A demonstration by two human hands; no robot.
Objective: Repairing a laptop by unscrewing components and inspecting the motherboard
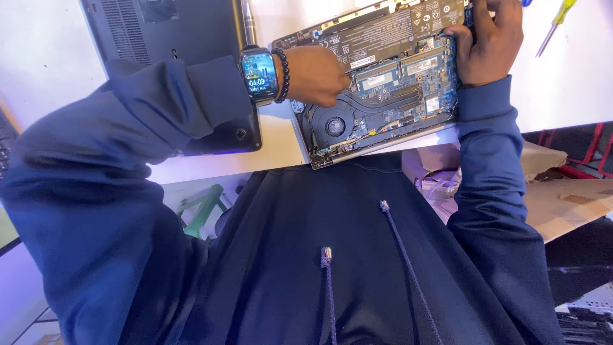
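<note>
My left hand (313, 75) was curled into a loose fist over the opened laptop (383, 70), fingertips pinched together just above the round cooling fan (334, 126) (whether anything small sat between them, I could not tell). My right hand (486, 45) gripped the far right edge of the laptop, fingers wrapped down over the board. The laptop lay bottom-up on the white bench (281, 137), its near corner jutting past the bench edge toward my lap. Its removed black cover (172, 32) lay beside it under my left forearm. A yellow-handled screwdriver (557, 22) rested on the bench beyond my right hand.
</note>
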